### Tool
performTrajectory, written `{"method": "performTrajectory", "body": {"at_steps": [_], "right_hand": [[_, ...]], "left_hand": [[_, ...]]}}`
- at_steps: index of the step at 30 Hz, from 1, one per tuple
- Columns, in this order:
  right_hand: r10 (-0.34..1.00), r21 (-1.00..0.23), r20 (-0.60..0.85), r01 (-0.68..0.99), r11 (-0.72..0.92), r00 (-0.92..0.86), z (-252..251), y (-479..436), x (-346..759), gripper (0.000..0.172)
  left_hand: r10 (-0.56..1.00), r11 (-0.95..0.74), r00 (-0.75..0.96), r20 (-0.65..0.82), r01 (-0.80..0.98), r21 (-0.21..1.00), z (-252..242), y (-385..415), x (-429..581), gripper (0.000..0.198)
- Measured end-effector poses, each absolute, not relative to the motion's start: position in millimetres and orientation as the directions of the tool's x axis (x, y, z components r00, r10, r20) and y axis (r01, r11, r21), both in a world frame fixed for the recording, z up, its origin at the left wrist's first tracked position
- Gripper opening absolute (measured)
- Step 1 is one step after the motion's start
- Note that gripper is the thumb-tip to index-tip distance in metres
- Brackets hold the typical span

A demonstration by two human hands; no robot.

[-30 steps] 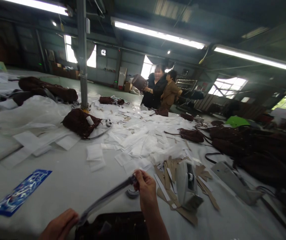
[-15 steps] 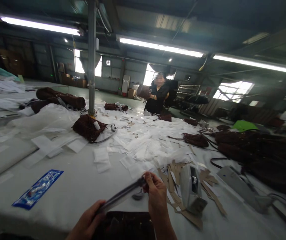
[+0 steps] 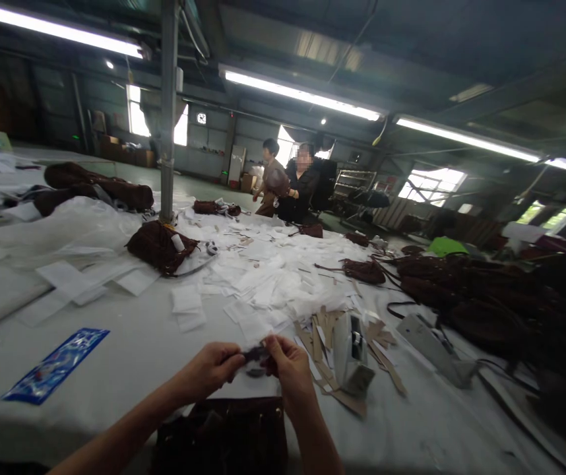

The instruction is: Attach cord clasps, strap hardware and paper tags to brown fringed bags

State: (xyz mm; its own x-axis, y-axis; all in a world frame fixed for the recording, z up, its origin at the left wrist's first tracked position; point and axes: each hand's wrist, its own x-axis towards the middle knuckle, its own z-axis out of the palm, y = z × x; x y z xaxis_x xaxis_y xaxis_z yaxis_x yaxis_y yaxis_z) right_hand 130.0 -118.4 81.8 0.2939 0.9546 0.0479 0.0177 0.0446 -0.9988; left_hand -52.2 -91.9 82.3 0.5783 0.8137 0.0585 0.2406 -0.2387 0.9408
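Observation:
Both hands are up over the near edge of the table. My left hand [image 3: 216,366] pinches one end of a dark grey strap [image 3: 253,355], which is blurred by motion. My right hand [image 3: 287,361] grips the strap a short way along, thumb and fingers closed on it. A greyish curved piece shows just below the strap; whether it belongs to it I cannot tell. Directly under my hands is a dark brown bag [image 3: 228,432] with small metal studs along its upper edge, partly cut off by the frame.
A tape dispenser [image 3: 352,359] stands among brown paper strips [image 3: 320,340] on the right, a second dispenser [image 3: 434,349] beyond. A blue packet [image 3: 58,366] lies left. White paper sheets and brown bags [image 3: 161,247] cover the table [image 3: 134,356] behind. Two people [image 3: 303,188] are across it.
My left hand has moved up and right along the strap, close to my right hand, so less strap shows between them. A second person has come into view at the back.

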Motion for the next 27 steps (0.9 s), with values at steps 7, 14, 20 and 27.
{"method": "performTrajectory", "body": {"at_steps": [7, 14, 20, 27], "right_hand": [[0.872, -0.731, 0.472, 0.610, 0.305, 0.129, 106, -134, 136, 0.026], [0.954, -0.883, 0.229, 0.454, 0.120, 0.192, 90, -124, 105, 0.035], [0.942, -0.981, -0.140, -0.175, -0.089, 0.305, 65, -99, 97, 0.041], [0.876, -0.788, -0.373, -0.603, -0.124, 0.307, 44, -72, 68, 0.036]], "left_hand": [[0.749, -0.337, 0.659, 0.065, 0.295, 0.894, 85, -95, -33, 0.024], [0.647, -0.221, 0.761, -0.054, 0.254, 0.941, 84, -93, -49, 0.030], [0.744, -0.067, 0.657, -0.122, 0.255, 0.965, 55, -95, -70, 0.040], [0.805, -0.009, 0.569, -0.171, 0.299, 0.954, 36, -91, -69, 0.041]]}}
